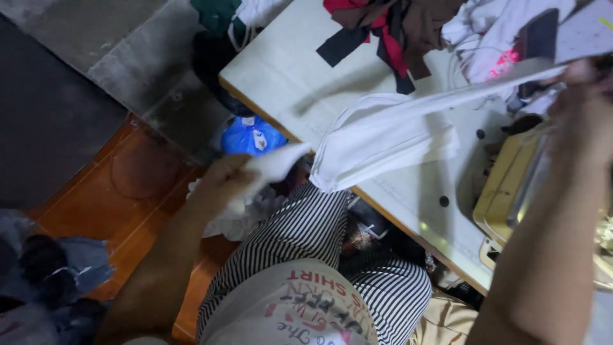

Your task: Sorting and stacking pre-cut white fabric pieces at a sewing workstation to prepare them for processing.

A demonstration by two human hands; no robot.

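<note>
My left hand (225, 177) is down beside the table's edge, pinching one end of a white piece of cloth (383, 137). The cloth stretches up and to the right across the pale table (287, 70) to my right hand (584, 96), which grips its other end near the cream sewing machine (511, 185). The cloth sags in folds in the middle, hanging just over the tabletop. My lap, in black-and-white striped fabric (306, 236), is below the cloth.
A heap of red, black and brown fabric scraps (389, 29) and white garments (491, 38) lies at the table's far side. A blue plastic bag (251, 136) sits under the table. More clothes (45, 268) are piled on the orange floor at left.
</note>
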